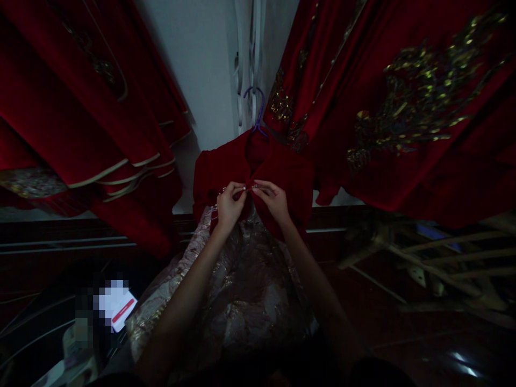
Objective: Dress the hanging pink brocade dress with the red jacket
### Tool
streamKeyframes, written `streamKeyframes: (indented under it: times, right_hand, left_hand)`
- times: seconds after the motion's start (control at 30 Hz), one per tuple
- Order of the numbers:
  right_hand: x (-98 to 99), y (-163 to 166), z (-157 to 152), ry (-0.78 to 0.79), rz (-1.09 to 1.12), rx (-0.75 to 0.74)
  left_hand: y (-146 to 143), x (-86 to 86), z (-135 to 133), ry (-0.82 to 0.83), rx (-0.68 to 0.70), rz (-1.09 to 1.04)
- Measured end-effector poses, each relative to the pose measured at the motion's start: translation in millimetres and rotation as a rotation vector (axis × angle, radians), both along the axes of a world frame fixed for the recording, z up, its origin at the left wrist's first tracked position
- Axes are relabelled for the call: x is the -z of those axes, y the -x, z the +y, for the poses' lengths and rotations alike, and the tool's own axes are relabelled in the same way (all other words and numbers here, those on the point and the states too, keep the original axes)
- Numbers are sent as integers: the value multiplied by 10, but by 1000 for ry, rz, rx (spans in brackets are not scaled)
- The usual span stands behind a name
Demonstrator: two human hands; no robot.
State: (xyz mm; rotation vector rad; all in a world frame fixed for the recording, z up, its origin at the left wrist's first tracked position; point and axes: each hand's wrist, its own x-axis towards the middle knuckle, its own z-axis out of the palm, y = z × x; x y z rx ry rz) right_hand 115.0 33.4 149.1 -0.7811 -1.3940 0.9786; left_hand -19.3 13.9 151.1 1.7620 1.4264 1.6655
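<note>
A short dark red velvet jacket point(292, 174) hangs on a purple hanger point(257, 110) in front of me, over a pale gold patterned skirt point(245, 290). My left hand point(229, 203) and my right hand point(273, 200) meet at the jacket's front opening just below the collar. Both hands pinch the two front edges, fingertips almost touching around a small shiny fastening point(246, 187). The fastening is too small to make out clearly.
Red velvet garments with pale trim point(80, 118) hang at the left. A red garment with gold embroidery point(415, 102) hangs at the right. A white wall point(205, 70) is behind. A wooden frame point(439, 258) lies low right; a white card point(121, 309) low left on a dark surface.
</note>
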Motion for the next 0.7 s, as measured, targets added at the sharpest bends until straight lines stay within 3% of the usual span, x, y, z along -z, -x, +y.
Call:
streamKeyframes:
  times: [0.17,0.43,0.7]
  right_hand:
    - [-55,70,-128,-92,-34,146]
    - [-141,34,-186,-213,-210,275]
    - [-50,67,-80,-410,-345,413]
  left_hand:
    - [-7,-28,3,-13,66,25]
    - [-17,-99,8,65,202,-115]
    - [13,-130,151,43,149,52]
